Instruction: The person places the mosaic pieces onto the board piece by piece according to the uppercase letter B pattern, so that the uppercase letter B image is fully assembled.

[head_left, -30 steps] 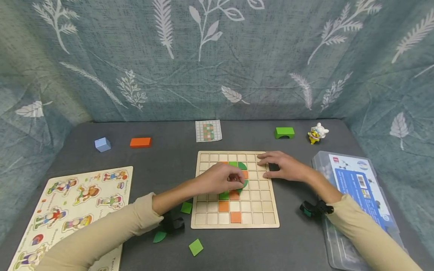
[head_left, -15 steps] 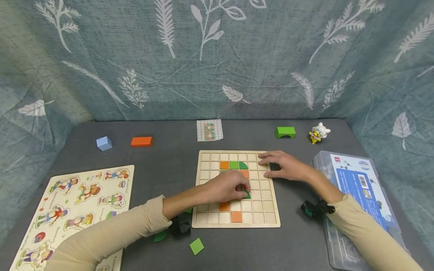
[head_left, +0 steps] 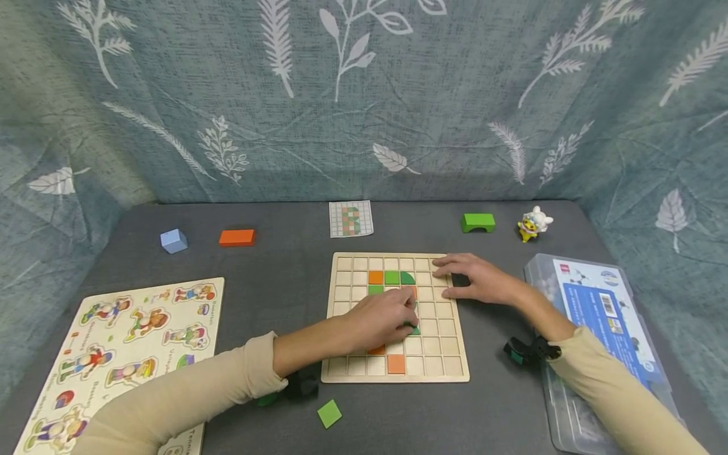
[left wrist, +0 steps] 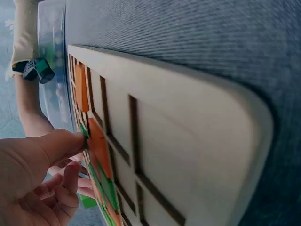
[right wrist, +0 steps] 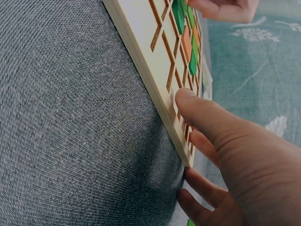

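Observation:
A wooden grid board [head_left: 449,366] lies on the table with orange and green tiles in its cells. My left hand [head_left: 375,322] bends over the middle of the board, fingers curled. Its thumb and fingertips hold a dark green quarter-round tile [head_left: 417,330] at a cell; in the left wrist view the thumb [left wrist: 66,141] touches this tile, and most of the tile is hidden. My right hand [head_left: 478,279] rests with spread, relaxed fingers on the board's right edge. In the right wrist view its thumb [right wrist: 197,106] lies on top and other fingers reach along the edge.
A light green square tile [head_left: 329,414] lies before the board. Behind it sit a pattern card [head_left: 351,219], an orange block [head_left: 237,237], a blue block [head_left: 173,241], a green arch block [head_left: 478,222] and a figurine [head_left: 533,224]. A picture puzzle [head_left: 131,335] and plastic case [head_left: 603,322] flank it.
My left hand has moved nearer to me and slightly right over the board, bringing the green quarter-round tile to a lower cell. The right hand has stayed at the board's edge.

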`<state>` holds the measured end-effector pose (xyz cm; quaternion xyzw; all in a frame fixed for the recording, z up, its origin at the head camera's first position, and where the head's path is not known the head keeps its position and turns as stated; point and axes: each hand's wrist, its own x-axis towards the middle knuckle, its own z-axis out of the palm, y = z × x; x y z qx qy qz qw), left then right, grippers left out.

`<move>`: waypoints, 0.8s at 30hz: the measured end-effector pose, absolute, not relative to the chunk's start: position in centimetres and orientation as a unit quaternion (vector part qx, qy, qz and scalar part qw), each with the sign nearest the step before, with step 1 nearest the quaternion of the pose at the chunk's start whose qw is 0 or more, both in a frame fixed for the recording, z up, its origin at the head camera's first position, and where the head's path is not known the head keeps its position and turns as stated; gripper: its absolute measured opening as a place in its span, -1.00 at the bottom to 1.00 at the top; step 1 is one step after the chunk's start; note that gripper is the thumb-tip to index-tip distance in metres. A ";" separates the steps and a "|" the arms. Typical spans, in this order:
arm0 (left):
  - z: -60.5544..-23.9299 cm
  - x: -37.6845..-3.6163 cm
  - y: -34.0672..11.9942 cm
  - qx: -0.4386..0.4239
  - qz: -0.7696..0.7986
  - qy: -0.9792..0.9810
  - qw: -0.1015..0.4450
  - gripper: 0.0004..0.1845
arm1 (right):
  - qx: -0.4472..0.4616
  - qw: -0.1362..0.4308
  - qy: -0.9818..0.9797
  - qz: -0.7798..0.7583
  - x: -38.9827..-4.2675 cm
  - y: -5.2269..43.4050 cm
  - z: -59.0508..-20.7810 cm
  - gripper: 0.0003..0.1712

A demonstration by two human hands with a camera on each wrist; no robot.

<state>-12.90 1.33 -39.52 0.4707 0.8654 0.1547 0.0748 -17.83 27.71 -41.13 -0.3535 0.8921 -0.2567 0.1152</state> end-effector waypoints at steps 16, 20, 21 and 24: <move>-37.4 -11.8 -6.7 0.354 0.252 0.897 0.079 -0.74 | -0.348 0.120 0.894 -0.255 -17.9 27.7 -41.1 -0.56; -37.3 -10.8 -9.9 0.331 0.252 0.904 0.096 -0.75 | -0.343 0.119 0.896 -0.256 -17.9 27.8 -41.1 -0.56; -37.4 -10.4 -10.5 0.328 0.254 0.903 0.107 -0.75 | -0.342 0.119 0.896 -0.257 -17.9 27.8 -41.1 -0.56; -37.9 -9.4 -12.4 0.330 0.262 0.896 0.141 -0.74 | -0.345 0.121 0.895 -0.257 -17.8 27.6 -41.1 -0.57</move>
